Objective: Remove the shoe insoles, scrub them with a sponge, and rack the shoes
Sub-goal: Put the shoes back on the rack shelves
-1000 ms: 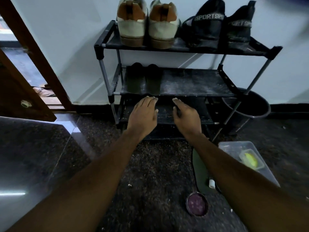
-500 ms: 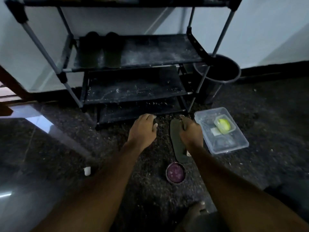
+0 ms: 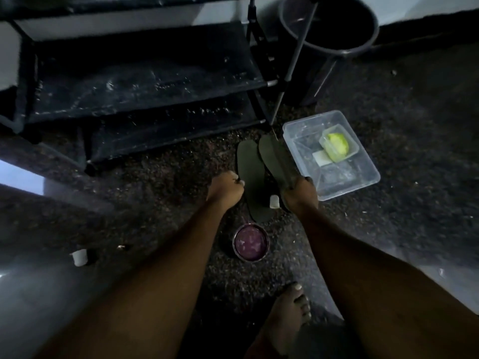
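On the dim speckled floor (image 3: 155, 193) before the shoe rack (image 3: 145, 81), both hands had come down from the shelves within the last second: the right hand (image 3: 300, 195) pinched one insole's (image 3: 278, 159) heel, tilting it up, while the left hand (image 3: 226, 189) closed on the edge of the second insole (image 3: 251, 172) lying flat. Scrubbing looked next; a small white cap (image 3: 274, 202) between the hands, a purple-filled bowl (image 3: 251, 242) near and the clear tub (image 3: 363, 174) holding the yellow-green sponge (image 3: 337, 146) crowded the spot.

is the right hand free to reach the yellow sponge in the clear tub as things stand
Probably not yet. The right hand is closed on an insole, so its grip is taken. The way itself looks free: the clear tub sits open just beside it, with the sponge uncovered inside.
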